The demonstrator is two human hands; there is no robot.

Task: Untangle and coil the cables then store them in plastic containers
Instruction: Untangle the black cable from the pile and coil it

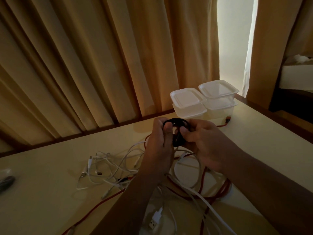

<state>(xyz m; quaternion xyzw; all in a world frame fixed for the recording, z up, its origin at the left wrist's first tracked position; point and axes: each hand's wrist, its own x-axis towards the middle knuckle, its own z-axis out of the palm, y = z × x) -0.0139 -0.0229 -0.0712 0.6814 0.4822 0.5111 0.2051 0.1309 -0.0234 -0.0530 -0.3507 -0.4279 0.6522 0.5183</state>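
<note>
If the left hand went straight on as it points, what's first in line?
Probably the nearer stack of lidded plastic containers, just beyond the black cable coil the left hand holds. Depth is unclear, so the gap can't be judged.

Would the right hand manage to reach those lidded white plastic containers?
Probably yes: the lidded white plastic containers sit beyond the right hand, nothing between, though its fingers hold the black coiled cable.
</note>
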